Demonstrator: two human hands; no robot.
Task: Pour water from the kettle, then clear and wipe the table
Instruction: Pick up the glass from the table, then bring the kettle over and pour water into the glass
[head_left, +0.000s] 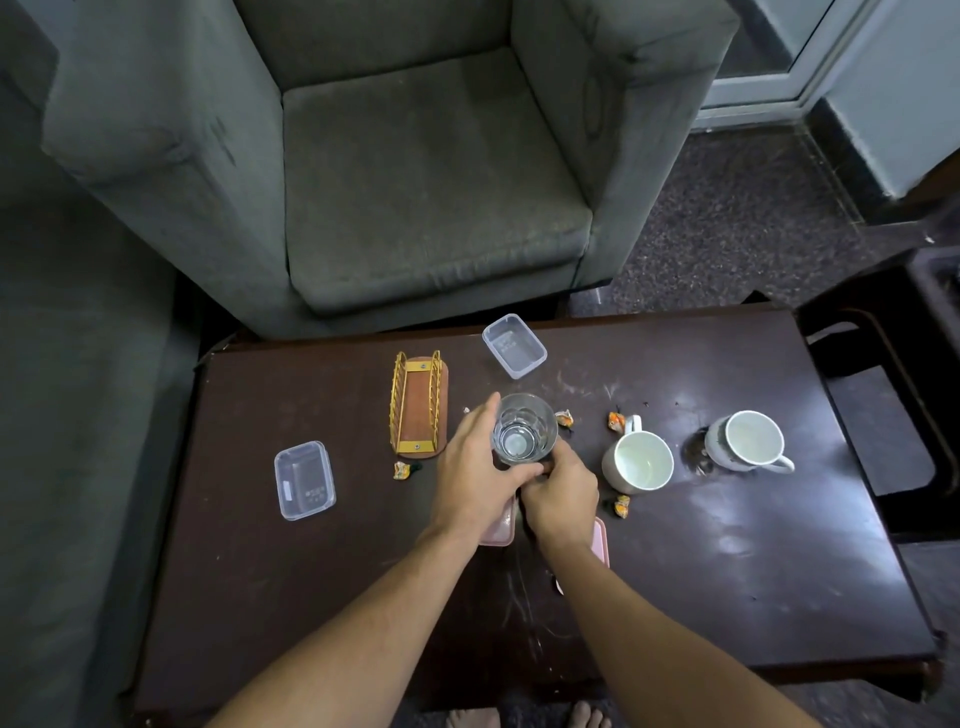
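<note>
Glass (523, 428): upright, mid-tabletop (727, 571). The left hand (475, 467) clasps it between thumb and fingers. The right hand (561, 493) is curled at its near side, grip unclear. Right of glass: wrapper (616, 422), near mug (638, 462), far mug (748, 439). Left of glass: gold rack (418, 405), clear container (304, 480). Beyond glass: second container (514, 345) at the far edge. Broad bare surface lies near-right of glass.

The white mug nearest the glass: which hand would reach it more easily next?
Probably the right hand: it sits beside the mug, while the left hand is on the far side of the glass.
</note>
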